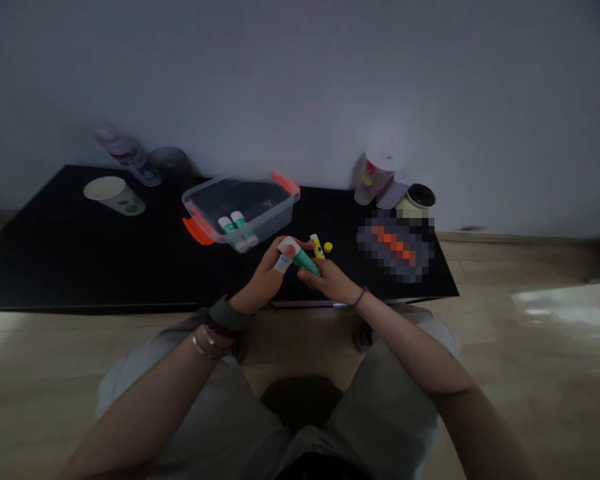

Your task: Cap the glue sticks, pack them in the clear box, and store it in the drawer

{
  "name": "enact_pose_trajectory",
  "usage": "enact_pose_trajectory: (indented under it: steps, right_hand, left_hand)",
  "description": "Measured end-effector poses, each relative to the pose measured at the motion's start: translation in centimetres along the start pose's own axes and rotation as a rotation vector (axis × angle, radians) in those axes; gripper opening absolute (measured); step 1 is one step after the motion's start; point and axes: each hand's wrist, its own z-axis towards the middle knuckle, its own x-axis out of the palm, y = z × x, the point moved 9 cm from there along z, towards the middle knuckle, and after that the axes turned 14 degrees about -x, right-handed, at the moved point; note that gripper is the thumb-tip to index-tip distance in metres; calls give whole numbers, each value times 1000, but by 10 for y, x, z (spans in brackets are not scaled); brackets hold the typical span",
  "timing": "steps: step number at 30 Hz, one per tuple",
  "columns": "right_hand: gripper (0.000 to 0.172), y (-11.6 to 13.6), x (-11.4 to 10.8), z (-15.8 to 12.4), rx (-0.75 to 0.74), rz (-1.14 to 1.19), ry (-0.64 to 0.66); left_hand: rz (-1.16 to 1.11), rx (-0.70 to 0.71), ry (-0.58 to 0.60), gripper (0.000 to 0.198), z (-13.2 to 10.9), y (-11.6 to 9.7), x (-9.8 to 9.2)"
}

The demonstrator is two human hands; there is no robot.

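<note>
A green glue stick point(307, 262) with a white cap end is held between my two hands above the black table's front edge. My left hand point(266, 279) is closed around the white end, its thumb pressed on it. The fingers of my right hand point(334, 281) grip the green end. Just behind my right hand, a small yellow tube point(318, 247) with a white tip lies on the table, partly hidden by the fingers. A round yellow cap point(329, 247) sits apart to its right. Beyond my left hand, a clear plastic box point(273, 223) with orange clips contains two more green-and-white sticks point(240, 225).
On the black table point(145, 267), a paper cup point(114, 195), a blurred bottle point(130, 157) and a dark round container point(169, 161) stand left. At right are a patterned cup point(373, 177), a black-lidded jar point(416, 202) and a pixelated object point(395, 247). A wall runs behind.
</note>
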Motion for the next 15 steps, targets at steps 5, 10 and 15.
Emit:
enact_pose_trajectory:
  steps: [5,10,15]
  right_hand:
    - [55,0,20,-4,8,319,91]
    - [58,-3,28,-5,51,423,74]
    - [60,-2,23,-1,40,396,-11]
  left_hand:
    - [5,3,130,42,-2,-9,2]
    - [-42,-25,168,41,-2,-15,4]
    - [-125,-88,92,42,1,-13,2]
